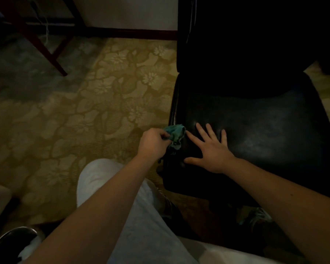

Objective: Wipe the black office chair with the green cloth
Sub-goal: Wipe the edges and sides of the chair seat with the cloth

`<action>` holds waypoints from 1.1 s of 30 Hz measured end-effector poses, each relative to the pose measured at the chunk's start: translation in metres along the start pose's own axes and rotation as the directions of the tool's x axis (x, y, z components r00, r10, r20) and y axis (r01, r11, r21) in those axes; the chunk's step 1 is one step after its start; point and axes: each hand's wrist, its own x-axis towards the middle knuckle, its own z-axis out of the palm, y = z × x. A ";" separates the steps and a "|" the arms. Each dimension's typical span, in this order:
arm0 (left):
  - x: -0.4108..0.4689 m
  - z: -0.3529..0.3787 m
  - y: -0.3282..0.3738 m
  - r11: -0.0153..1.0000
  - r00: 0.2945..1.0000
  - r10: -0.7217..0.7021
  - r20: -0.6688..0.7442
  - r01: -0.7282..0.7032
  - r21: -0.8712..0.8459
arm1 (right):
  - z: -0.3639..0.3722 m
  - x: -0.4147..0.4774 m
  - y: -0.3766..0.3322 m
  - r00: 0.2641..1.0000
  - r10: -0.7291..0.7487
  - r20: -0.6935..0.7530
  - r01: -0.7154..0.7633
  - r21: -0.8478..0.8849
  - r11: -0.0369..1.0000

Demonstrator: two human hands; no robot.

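Nearest, a knee in pale trousers (pixel 112 187), both bare forearms stretched out over it. Grips the bunched green cloth (pixel 176 133) in the left hand (pixel 153 141), fingers curled tight round it, right at the left front edge of the black office chair (pixel 265 121) seat. Lays the right hand (pixel 211 149) flat on the seat just beside the cloth, fingers straight and spread wide. Beyond, the dark backrest. Off left, floral carpet (pixel 103 92), then reddish wooden legs (pixel 46 44) and a dark skirting board (pixel 131 33).

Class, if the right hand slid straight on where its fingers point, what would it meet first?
Likely the chair's backrest; the seat ahead of the right hand looks bare, though dim.
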 end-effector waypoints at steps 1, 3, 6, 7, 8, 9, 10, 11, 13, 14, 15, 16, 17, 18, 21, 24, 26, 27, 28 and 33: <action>0.003 -0.003 0.004 1.000 1.000 -0.006 0.016 0.007 -0.008 | -0.001 0.000 0.000 1.000 -0.004 -0.003 0.004 0.003 1.000; 0.009 -0.007 0.008 0.998 1.000 -0.023 0.014 0.024 -0.066 | -0.003 0.000 0.000 1.000 -0.004 0.001 0.004 0.011 1.000; 0.009 -0.006 0.010 0.990 0.998 -0.059 -0.026 0.055 -0.129 | -0.005 0.001 -0.003 1.000 0.013 0.013 -0.013 0.028 1.000; 0.006 -0.006 0.010 0.991 0.998 -0.064 -0.023 0.061 -0.120 | -0.006 0.001 -0.004 1.000 0.018 0.021 -0.018 0.030 0.999; 0.002 -0.005 0.008 0.993 0.998 -0.065 -0.009 0.063 -0.103 | -0.007 0.001 -0.004 0.999 0.019 0.026 -0.020 0.029 0.999; -0.003 -0.005 0.006 0.995 0.998 -0.064 0.010 0.065 -0.080 | -0.007 0.000 -0.005 0.999 0.017 0.028 -0.018 0.028 0.999; -0.010 -0.004 0.003 0.996 0.998 -0.064 0.027 0.065 -0.057 | -0.007 0.000 -0.004 1.000 0.014 0.027 -0.015 0.026 1.000; -0.018 -0.003 0.000 0.998 0.998 -0.058 0.033 0.059 -0.031 | -0.006 -0.001 -0.004 1.000 0.012 0.025 -0.012 0.024 1.000; -0.031 0.003 -0.005 0.999 0.999 -0.034 0.031 0.034 0.024 | -0.005 -0.003 -0.004 1.000 0.009 0.021 -0.009 0.019 1.000; -0.036 0.005 -0.005 0.999 0.999 -0.026 0.031 0.025 0.041 | -0.005 -0.003 -0.003 1.000 0.006 0.021 -0.007 0.015 1.000; -0.038 0.006 -0.004 0.998 0.999 -0.024 0.033 0.022 0.053 | -0.003 -0.004 -0.002 1.000 0.004 0.021 -0.004 0.012 1.000; -0.038 0.006 -0.002 0.998 0.999 -0.025 0.037 0.022 0.060 | -0.002 -0.005 -0.001 1.000 0.002 0.020 -0.002 0.010 1.000; -0.036 0.005 -0.001 0.998 0.999 -0.023 0.041 0.021 0.058 | -0.001 -0.005 0.001 1.000 -0.001 0.018 0.001 0.009 1.000; -0.033 0.003 0.000 0.999 0.999 -0.023 0.041 0.021 0.040 | 0.000 -0.005 0.002 1.000 -0.005 0.012 0.005 0.010 1.000; -0.027 0.002 0.002 0.998 0.998 -0.050 -0.039 0.048 -0.051 | 0.000 -0.002 0.001 1.000 -0.006 0.003 0.006 0.019 1.000; -0.030 0.007 0.002 0.993 0.989 -0.087 -0.116 0.076 -0.095 | 0.000 0.003 -0.002 1.000 0.014 -0.007 -0.013 0.029 0.999; -0.037 0.009 -0.002 0.993 0.990 -0.094 -0.105 0.086 -0.077 | -0.001 0.004 -0.003 1.000 0.014 -0.003 -0.014 0.038 0.999; -0.043 0.010 -0.006 0.992 0.991 -0.102 -0.085 0.095 -0.077 | -0.001 0.004 -0.003 1.000 0.011 -0.002 -0.010 0.047 0.999; -0.049 0.010 -0.009 0.990 0.992 -0.116 -0.054 0.111 -0.086 | -0.001 0.003 -0.003 1.000 0.007 -0.003 -0.007 0.053 0.999; -0.061 0.012 -0.010 0.989 0.991 -0.132 0.032 0.133 -0.057 | -0.001 -0.005 0.002 1.000 -0.021 -0.001 0.021 0.033 0.999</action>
